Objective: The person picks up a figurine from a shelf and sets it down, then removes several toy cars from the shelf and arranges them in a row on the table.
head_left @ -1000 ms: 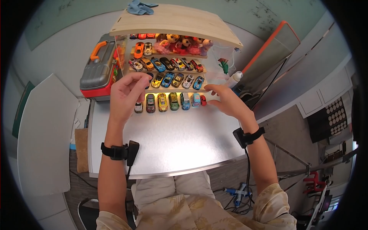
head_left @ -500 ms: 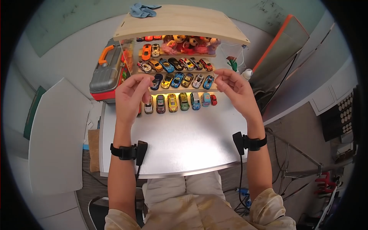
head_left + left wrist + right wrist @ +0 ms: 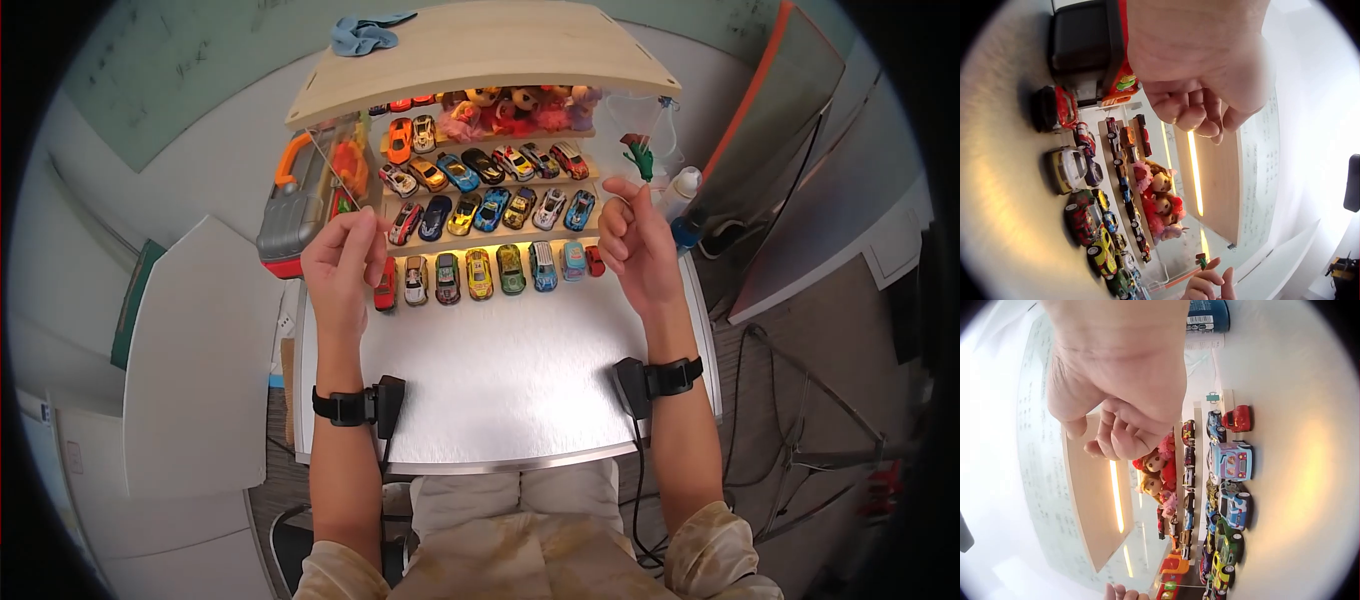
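Observation:
My left hand point(image 3: 345, 265) is raised over the left front of the display shelf, fingers loosely bent, with nothing seen in it. A red toy car point(image 3: 386, 284) stands just beside its fingers. My right hand point(image 3: 645, 245), fingers bent and empty, hovers at the shelf's right end near a small red car point(image 3: 595, 261). Between the hands, a front row of toy cars stands on the metal tabletop point(image 3: 500, 380), including a yellow car point(image 3: 479, 274) and a pale blue van point(image 3: 1232, 460). More cars line the wooden steps behind, such as an orange car point(image 3: 400, 141).
A wooden top board point(image 3: 480, 50) with a blue cloth point(image 3: 365, 36) overhangs the cars. Dolls point(image 3: 1161, 203) sit on the upper shelf. At left is a grey and red toolbox point(image 3: 287, 222); at right stand a white bottle point(image 3: 686, 185) and an orange-edged panel point(image 3: 765, 90).
My right hand has lifted off from near the small red car, turned palm inward and drawn right. The left hand keeps its loose bend. The head view has shifted, uncovering the red car at left.

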The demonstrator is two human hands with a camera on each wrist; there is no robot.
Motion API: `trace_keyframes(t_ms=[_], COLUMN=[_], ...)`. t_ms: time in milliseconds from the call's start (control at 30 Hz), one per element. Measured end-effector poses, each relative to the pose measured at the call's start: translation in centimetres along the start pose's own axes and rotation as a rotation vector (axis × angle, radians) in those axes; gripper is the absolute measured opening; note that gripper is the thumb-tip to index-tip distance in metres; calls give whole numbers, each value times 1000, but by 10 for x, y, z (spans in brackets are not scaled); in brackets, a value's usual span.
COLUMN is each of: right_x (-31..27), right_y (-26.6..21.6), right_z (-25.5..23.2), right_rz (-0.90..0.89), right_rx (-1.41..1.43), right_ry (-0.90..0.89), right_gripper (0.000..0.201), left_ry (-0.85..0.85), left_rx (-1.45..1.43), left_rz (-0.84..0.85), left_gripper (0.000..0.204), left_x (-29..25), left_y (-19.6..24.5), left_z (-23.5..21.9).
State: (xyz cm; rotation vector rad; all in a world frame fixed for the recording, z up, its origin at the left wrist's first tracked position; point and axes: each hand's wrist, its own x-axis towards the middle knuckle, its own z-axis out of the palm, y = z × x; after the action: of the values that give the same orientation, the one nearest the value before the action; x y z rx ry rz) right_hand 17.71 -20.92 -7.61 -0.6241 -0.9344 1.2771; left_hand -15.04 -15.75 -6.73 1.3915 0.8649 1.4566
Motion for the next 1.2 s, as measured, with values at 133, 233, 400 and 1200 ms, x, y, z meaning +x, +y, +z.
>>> trace_keyframes(t_ms=[133,233,400,1200], right_x=[-2,-2,-4,-11], right_y=[-2,-3,-6,-19], right_z=[1,-1,-4,-15], right_rz=[1,-3,-10,-94], right_rx=[28,50,105,305], right_ry=[3,-20,-58,-104], right_gripper=[48,47,49,64], left_ry=[22,14,42,-124], left_rx=[1,8,48,1097], left_rz=[3,8,-23,238], left_gripper=[23,23,23,25], left_x=[1,1,1,5], left_y=[-2,-5,-3,51], left_z=[-1,0,4,27])
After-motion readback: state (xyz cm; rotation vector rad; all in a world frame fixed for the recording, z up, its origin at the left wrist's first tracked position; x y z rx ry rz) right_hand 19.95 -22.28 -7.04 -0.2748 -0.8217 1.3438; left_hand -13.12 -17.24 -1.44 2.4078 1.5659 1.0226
